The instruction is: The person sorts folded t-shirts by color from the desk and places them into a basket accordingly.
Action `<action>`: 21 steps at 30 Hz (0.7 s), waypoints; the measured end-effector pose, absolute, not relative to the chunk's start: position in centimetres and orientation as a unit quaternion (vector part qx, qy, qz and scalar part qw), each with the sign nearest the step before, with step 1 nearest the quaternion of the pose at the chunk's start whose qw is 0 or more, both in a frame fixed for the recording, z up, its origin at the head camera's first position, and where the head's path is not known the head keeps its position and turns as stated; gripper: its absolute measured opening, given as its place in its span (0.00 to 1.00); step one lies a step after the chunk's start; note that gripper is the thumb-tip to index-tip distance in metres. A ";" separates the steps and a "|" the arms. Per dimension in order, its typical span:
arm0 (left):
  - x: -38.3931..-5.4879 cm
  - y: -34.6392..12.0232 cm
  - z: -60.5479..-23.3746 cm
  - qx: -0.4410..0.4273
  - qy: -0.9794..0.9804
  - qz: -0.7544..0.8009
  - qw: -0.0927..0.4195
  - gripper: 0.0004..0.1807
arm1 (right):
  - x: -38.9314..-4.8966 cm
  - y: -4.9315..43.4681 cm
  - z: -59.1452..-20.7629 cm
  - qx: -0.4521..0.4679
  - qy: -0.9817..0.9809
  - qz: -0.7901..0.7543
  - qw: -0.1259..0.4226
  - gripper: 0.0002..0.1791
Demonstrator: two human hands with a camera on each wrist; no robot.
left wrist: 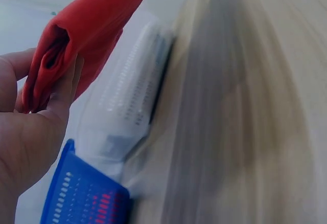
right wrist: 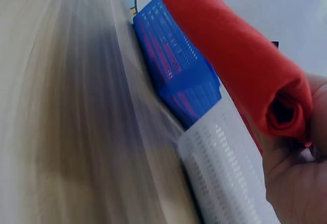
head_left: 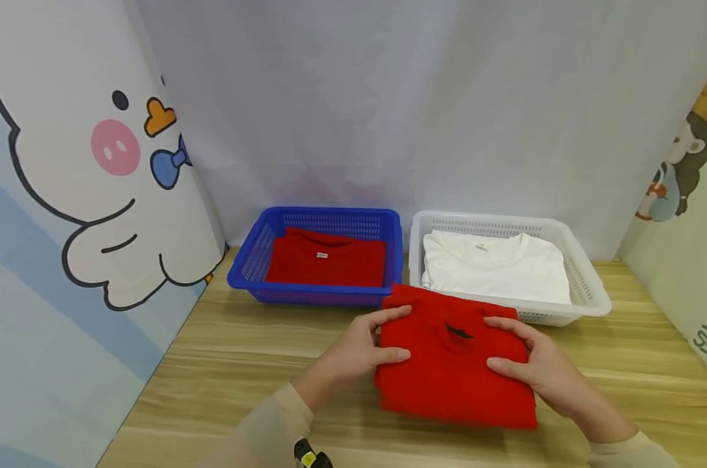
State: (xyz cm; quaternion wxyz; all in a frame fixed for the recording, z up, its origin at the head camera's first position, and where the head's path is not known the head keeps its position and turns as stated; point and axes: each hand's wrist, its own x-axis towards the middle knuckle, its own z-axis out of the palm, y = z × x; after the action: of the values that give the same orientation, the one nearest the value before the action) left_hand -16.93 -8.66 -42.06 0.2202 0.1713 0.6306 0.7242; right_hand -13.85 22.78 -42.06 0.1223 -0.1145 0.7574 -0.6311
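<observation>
A folded red shirt (head_left: 455, 377) is held off the table between both hands, with a dark slit-shaped mark near its upper middle. My left hand (head_left: 367, 351) grips its left side, thumb and a finger on top and other fingers underneath. On the opposite side my right hand (head_left: 534, 364) pinches it the same way. In the left wrist view, the rolled layers of the red shirt (left wrist: 56, 55) sit between thumb and fingers. The right wrist view shows the other folded edge of the red shirt (right wrist: 255, 81) in the right hand's grip.
Behind the held shirt stands a blue basket (head_left: 315, 296) containing another folded red shirt (head_left: 330, 263). To its right, a white basket (head_left: 587, 286) holds a folded white shirt (head_left: 493, 266). Both stand on the wooden table (head_left: 230, 364), near a pale curtain (head_left: 359, 104).
</observation>
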 end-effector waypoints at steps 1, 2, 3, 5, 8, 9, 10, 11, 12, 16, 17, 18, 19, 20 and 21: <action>-17.0 -9.0 -41.9 0.170 0.630 0.726 0.217 0.37 | -14.0 22.4 -41.9 -0.119 0.758 -0.630 0.119 0.35; -17.1 -9.4 -41.6 0.171 0.634 0.724 0.212 0.37 | -14.3 22.0 -41.6 -0.122 0.757 -0.631 0.120 0.35; -17.3 -9.8 -41.4 0.171 0.636 0.723 0.208 0.37 | -14.5 21.6 -41.4 -0.125 0.757 -0.630 0.118 0.35; -17.5 -10.6 -41.0 0.171 0.641 0.721 0.200 0.37 | -15.1 20.9 -41.0 -0.128 0.759 -0.628 0.118 0.35; -18.0 -11.8 -40.4 0.175 0.646 0.720 0.186 0.37 | -16.1 19.6 -40.4 -0.125 0.761 -0.626 0.114 0.36; -18.1 -12.2 -40.1 0.176 0.648 0.719 0.180 0.37 | -16.4 19.2 -40.2 -0.125 0.762 -0.626 0.112 0.36; -18.3 -12.6 -39.9 0.177 0.651 0.717 0.174 0.37 | -16.8 18.8 -40.0 -0.124 0.762 -0.626 0.111 0.36; -18.5 -13.0 -39.6 0.176 0.655 0.715 0.168 0.37 | -17.1 18.3 -39.8 -0.125 0.762 -0.627 0.109 0.36; -18.7 -13.4 -39.3 0.174 0.656 0.716 0.165 0.37 | -17.5 17.9 -39.6 -0.125 0.759 -0.630 0.108 0.36; -19.6 -14.9 -38.1 0.155 0.661 0.719 0.152 0.37 | -19.3 16.0 -38.6 -0.127 0.744 -0.647 0.108 0.36; -20.0 -15.2 -37.8 0.148 0.662 0.720 0.150 0.37 | -19.8 15.6 -38.3 -0.126 0.741 -0.651 0.107 0.37; -20.3 -15.5 -37.6 0.142 0.662 0.721 0.148 0.37 | -20.2 15.2 -38.0 -0.126 0.740 -0.652 0.105 0.37; -20.7 -15.8 -37.4 0.138 0.666 0.719 0.144 0.37 | -20.7 14.7 -37.8 -0.127 0.741 -0.652 0.102 0.37; -21.1 -16.1 -37.2 0.133 0.669 0.717 0.140 0.37 | -21.2 14.4 -37.5 -0.127 0.745 -0.647 0.097 0.37; -21.5 -16.4 -37.1 0.131 0.672 0.716 0.137 0.37 | -21.7 14.0 -37.3 -0.129 0.749 -0.643 0.092 0.37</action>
State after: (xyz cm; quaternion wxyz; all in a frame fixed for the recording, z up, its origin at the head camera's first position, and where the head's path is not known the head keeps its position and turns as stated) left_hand -21.50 -16.35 -37.13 0.1367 0.1313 0.6724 0.7155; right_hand -21.65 14.00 -37.28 0.0922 -0.1287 0.7494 -0.6429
